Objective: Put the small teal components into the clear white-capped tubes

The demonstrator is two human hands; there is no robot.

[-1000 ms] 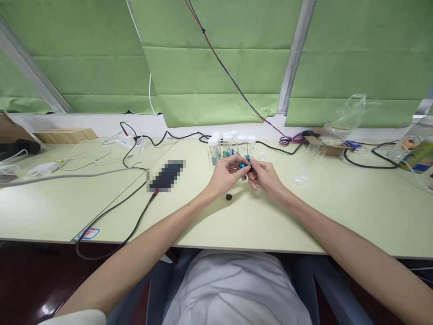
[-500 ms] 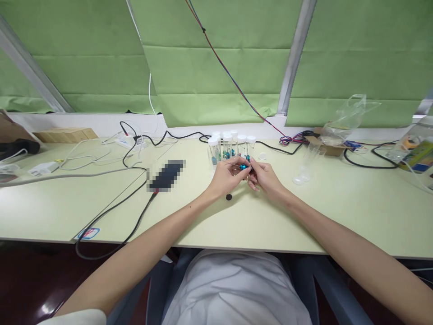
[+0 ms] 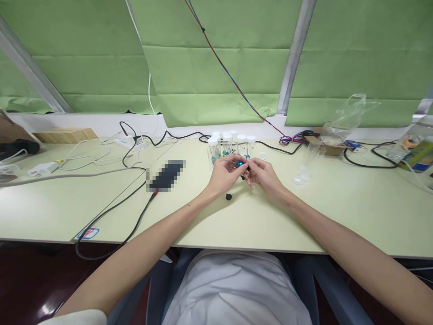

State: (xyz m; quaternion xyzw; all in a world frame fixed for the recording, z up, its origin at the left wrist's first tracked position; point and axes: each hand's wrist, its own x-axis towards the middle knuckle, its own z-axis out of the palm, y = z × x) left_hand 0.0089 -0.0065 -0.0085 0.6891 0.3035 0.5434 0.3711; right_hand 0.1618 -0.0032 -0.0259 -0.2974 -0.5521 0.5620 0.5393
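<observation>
My left hand (image 3: 226, 174) is closed, with a small shiny blue metal piece (image 3: 240, 164) pinched between its thumb and fingertips. A thin wire-like strand runs from that piece over the left fingers. My right hand (image 3: 265, 176) meets it from the right, its thumb and forefinger pressed together on a small dark part at the blue piece's right end. Under the hands, a small round black piece (image 3: 229, 197) lies on the table. Just behind them stand several clear tubes with white caps (image 3: 227, 136), blue and green items inside. The fingers partly hide the tubes' lower ends.
On the table (image 3: 189, 216), a dark pixelated device (image 3: 167, 175) with a black cable (image 3: 135, 221) lies to the left. Clear empty tubes (image 3: 306, 169) lie at right, near a cardboard box (image 3: 329, 149) with a plastic bag. A white cap (image 3: 262, 155) sits behind my right hand.
Both hands have shifted slightly up and left, with the blue piece between them. The right fingers have drawn closer in around its dark end.
</observation>
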